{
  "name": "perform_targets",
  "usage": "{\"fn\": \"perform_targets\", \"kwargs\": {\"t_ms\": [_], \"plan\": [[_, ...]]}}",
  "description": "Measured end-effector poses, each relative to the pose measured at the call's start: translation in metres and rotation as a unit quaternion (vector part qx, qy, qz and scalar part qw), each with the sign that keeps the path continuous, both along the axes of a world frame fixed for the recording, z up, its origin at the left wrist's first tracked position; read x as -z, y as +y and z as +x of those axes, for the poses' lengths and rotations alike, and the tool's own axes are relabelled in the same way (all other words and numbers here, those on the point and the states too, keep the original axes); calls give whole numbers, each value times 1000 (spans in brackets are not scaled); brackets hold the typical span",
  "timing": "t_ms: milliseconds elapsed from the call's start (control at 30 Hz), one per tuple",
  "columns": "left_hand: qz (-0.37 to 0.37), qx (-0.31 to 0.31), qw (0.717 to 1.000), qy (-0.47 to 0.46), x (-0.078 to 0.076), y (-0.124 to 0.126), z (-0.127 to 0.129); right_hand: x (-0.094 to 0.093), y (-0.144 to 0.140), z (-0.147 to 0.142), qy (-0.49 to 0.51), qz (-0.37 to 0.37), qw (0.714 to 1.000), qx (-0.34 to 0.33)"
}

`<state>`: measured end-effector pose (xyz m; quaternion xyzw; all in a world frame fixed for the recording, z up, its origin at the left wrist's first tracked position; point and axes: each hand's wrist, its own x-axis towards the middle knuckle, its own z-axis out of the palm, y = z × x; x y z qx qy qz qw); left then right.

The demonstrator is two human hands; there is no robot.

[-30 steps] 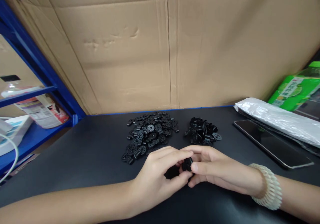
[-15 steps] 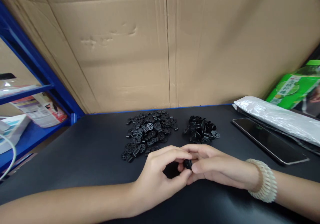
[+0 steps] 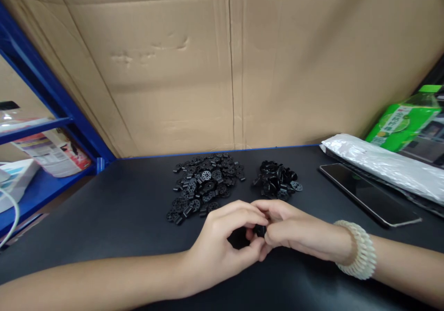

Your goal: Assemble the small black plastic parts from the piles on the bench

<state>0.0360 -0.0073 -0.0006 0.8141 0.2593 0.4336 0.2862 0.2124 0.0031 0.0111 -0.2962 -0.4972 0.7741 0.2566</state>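
Observation:
A small black plastic part (image 3: 260, 230) is pinched between my two hands above the black table (image 3: 114, 227); fingers cover most of it. My left hand (image 3: 225, 241) grips it from the left with thumb and fingertips. From the other side, my right hand (image 3: 294, 230) closes on the same part, thumb pressed against it. Beyond my left hand lies a spread pile of black plastic parts with round, perforated discs (image 3: 204, 183). A smaller heap of black, rounded plastic pieces (image 3: 275, 179) lies beyond my right hand.
At the right lie a dark-screened phone (image 3: 369, 193), a silvery plastic package (image 3: 385, 163) and a green-labelled bottle (image 3: 404, 119). A blue shelf (image 3: 55, 188) with containers and a white cable (image 3: 14, 216) stands left. Cardboard (image 3: 173, 70) rises behind the table.
My right hand has shifted slightly left and its fingers sit closer around the black part. My left hand stays nearly in place. The view has moved a little.

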Motion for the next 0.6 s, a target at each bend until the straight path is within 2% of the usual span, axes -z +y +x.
{"fn": "perform_targets", "kwargs": {"t_ms": [333,600], "plan": [[-114,-31,993,0,4,2,3,5,6,-2,38,-36,999,-5],[-130,-52,990,0,1,0,7,6,4,-7,52,-52,997,5]]}}
